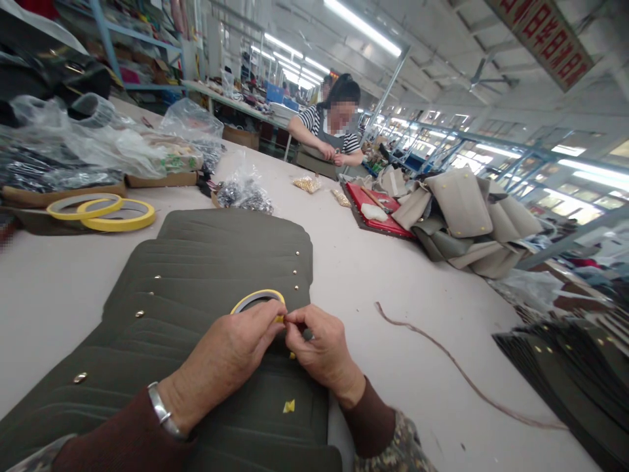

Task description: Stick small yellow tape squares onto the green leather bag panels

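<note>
My left hand (228,351) holds a roll of yellow tape (258,293), its fingers closed on the roll's near side. Thumb and forefinger of my right hand (319,341) are pinched together against the left fingertips, at the tape's edge; what lies between them is too small to make out. Both hands are above a fanned stack of dark green panels (230,255) with small metal studs. A yellow tape piece (289,406) sits on the panels below my right hand.
Two more tape rolls (118,215) lie at the left near plastic bags (98,141). A brown cord (442,347) crosses the table at right. Beige pieces (462,203), a red tray (376,210) and dark panels (565,380) are farther right. Across the table stands a person (331,124).
</note>
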A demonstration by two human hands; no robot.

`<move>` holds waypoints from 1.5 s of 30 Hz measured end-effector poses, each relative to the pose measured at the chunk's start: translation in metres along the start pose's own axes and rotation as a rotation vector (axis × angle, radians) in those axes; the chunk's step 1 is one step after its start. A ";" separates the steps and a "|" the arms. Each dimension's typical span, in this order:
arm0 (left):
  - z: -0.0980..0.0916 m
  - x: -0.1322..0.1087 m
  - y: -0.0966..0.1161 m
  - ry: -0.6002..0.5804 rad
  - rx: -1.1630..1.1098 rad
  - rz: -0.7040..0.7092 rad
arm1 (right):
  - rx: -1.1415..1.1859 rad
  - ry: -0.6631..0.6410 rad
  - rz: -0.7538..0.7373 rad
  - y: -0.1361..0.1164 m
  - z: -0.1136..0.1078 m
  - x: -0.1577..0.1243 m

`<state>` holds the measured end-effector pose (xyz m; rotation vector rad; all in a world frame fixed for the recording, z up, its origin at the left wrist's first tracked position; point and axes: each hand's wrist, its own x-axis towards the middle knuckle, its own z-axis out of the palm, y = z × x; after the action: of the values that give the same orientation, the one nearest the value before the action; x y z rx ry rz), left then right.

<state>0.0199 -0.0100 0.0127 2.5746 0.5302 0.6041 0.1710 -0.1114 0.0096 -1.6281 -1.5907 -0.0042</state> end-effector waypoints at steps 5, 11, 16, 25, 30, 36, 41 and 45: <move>-0.001 0.002 0.001 -0.017 0.009 -0.017 | 0.009 0.024 0.109 -0.006 0.004 -0.001; 0.001 0.001 0.005 0.039 0.104 0.064 | 0.559 0.027 0.739 0.008 0.007 0.012; -0.001 0.006 0.003 -0.057 0.264 -0.030 | 0.643 0.018 0.853 0.041 0.003 0.032; 0.002 0.009 0.004 -0.214 0.325 -0.074 | 0.378 -0.089 0.704 0.054 0.011 0.042; 0.000 0.009 0.005 -0.251 0.320 -0.086 | 0.169 -0.129 0.586 0.053 0.013 0.043; -0.001 0.009 0.005 -0.246 0.347 -0.092 | 0.207 -0.118 0.635 0.057 0.014 0.043; 0.000 0.008 0.005 -0.250 0.354 -0.094 | 0.473 0.002 0.734 0.061 0.009 0.033; 0.002 0.007 0.004 -0.247 0.362 -0.093 | 0.260 -0.021 0.515 0.057 0.010 0.026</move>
<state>0.0276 -0.0106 0.0157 2.8852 0.7242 0.1631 0.2177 -0.0752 -0.0141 -1.7818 -1.0924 0.4705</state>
